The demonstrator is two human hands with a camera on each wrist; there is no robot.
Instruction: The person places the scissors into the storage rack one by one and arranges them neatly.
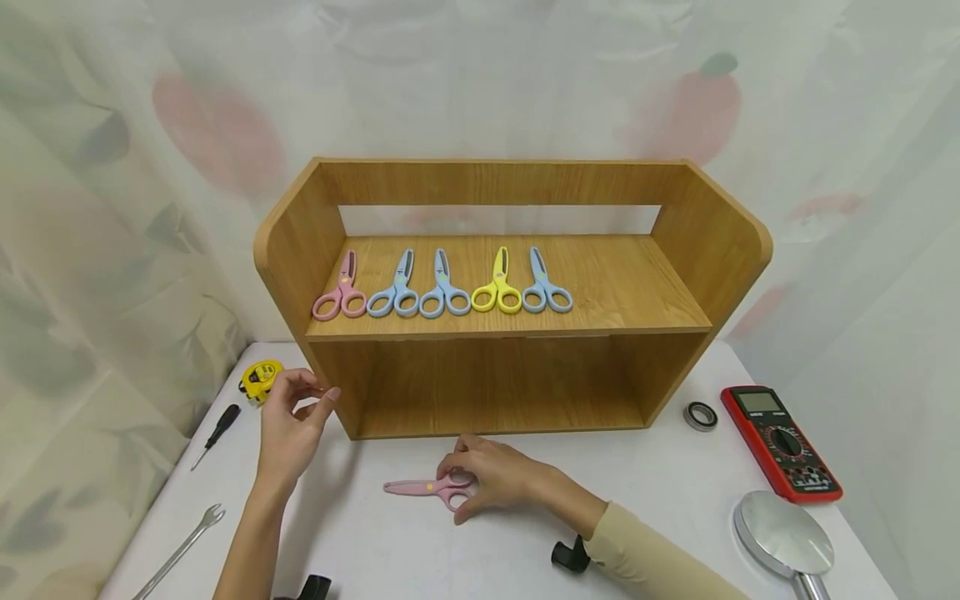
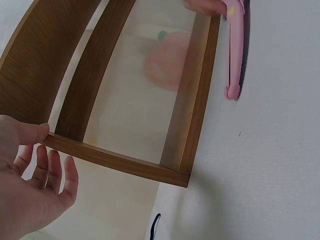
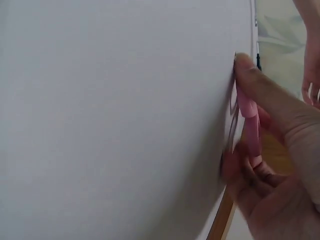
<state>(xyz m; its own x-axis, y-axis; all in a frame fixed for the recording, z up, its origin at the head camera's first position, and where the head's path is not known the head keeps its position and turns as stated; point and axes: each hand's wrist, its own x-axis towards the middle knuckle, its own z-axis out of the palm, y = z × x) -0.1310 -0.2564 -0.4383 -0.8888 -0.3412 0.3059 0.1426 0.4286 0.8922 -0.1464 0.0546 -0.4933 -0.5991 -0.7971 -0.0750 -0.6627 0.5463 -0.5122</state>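
Pink scissors (image 1: 416, 487) lie on the white tabletop in front of a two-tier wooden shelf (image 1: 510, 327), blades pointing left. My right hand (image 1: 498, 475) holds them by the handles, thumb on the near side and fingers on the far side. In the right wrist view, thumb and fingers close around the pink handles (image 3: 252, 125). My left hand (image 1: 292, 429) is at the shelf's lower left side, fingers loosely curled with nothing held. Its thumb overlaps the shelf edge in the left wrist view; whether it touches, I cannot tell.
On the upper board stand out pink scissors (image 1: 345, 287), several blue scissors (image 1: 395, 287) and yellow scissors (image 1: 498, 283) in a row. Left: tape measure (image 1: 260, 379), screwdriver (image 1: 217, 433), wrench (image 1: 183, 546). Right: bearing (image 1: 701, 416), red multimeter (image 1: 782, 442), round magnifier-like tool (image 1: 786, 533).
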